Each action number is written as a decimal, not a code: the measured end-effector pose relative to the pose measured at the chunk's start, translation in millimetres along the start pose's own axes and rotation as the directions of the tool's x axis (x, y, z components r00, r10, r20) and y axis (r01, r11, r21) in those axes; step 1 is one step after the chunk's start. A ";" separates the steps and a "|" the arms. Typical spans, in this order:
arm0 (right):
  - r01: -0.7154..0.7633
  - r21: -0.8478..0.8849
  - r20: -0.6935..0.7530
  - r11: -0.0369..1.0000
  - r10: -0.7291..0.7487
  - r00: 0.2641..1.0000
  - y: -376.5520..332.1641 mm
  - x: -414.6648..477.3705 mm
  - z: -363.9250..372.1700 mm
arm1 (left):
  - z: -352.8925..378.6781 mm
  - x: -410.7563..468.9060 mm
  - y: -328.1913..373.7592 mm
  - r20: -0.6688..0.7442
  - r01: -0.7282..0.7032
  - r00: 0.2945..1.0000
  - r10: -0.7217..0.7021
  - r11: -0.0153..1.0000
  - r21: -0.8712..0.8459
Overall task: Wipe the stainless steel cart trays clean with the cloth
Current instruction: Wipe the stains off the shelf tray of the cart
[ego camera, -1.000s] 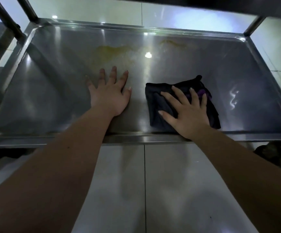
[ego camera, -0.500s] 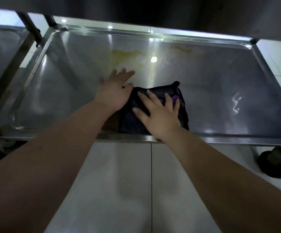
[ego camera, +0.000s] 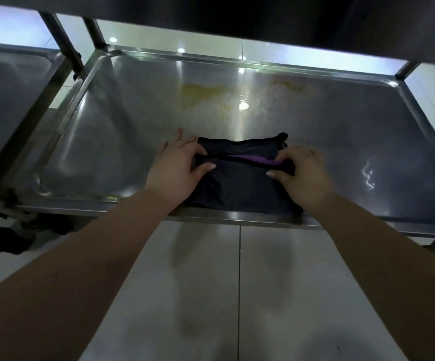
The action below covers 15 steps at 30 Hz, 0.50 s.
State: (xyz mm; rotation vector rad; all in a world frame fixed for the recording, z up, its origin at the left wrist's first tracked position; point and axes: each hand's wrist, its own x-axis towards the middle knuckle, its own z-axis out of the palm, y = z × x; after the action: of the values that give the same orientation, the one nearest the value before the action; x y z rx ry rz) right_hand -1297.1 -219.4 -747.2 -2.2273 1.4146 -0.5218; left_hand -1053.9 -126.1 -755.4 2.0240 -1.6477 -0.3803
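A dark cloth (ego camera: 240, 183) with a purple strip showing in its fold lies on the low stainless steel cart tray (ego camera: 122, 118), near the tray's front edge. My left hand (ego camera: 177, 168) pinches the cloth's left edge between thumb and fingers. My right hand (ego camera: 302, 173) pinches the fold at the cloth's right side. A yellowish smear (ego camera: 206, 91) marks the tray's far middle, beyond the cloth.
A second steel tray (ego camera: 8, 82) adjoins on the left, with cart posts (ego camera: 62, 40) between them. An upper shelf (ego camera: 237, 14) overhangs the tray. Caster wheels (ego camera: 5, 238) sit at the lower left. White floor tiles (ego camera: 211, 295) lie in front.
My hands went from lying flat to gripping the cloth at both sides. The cloth moved left towards the tray's middle and is now folded.
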 end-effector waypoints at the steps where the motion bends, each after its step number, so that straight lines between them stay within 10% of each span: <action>1: -0.004 0.030 -0.024 1.000 0.005 1.000 -4.7 3.8 -2.6 | -2.8 2.5 0.6 -0.038 -0.006 0.999 0.005 1.000 -0.021; 4: 0.037 0.042 -0.086 0.998 -0.033 0.996 -17.5 26.3 -12.4 | -15.5 20.5 0.8 -0.162 0.000 0.987 -0.003 1.000 -0.017; 8: -0.031 -0.352 0.077 0.936 0.062 0.995 -24.3 48.0 -10.2 | -14.2 34.5 17.1 -0.012 0.135 0.991 -0.135 0.985 0.109; 12: -0.124 -0.054 0.014 0.991 0.125 0.992 -9.2 27.2 -5.0 | 24.1 22.1 71.8 0.060 -0.134 0.990 0.127 0.982 0.134; 15: -0.157 0.056 0.041 0.986 0.155 0.987 13.8 -2.7 7.0 | 61.5 19.2 95.3 0.216 -0.088 0.976 0.021 0.949 0.304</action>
State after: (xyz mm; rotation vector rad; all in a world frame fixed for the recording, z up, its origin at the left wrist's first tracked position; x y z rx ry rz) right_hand -1304.7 -220.8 -760.8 -2.0488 1.5189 -0.4612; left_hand -1159.9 -170.8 -753.6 2.2209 -1.9970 -0.3406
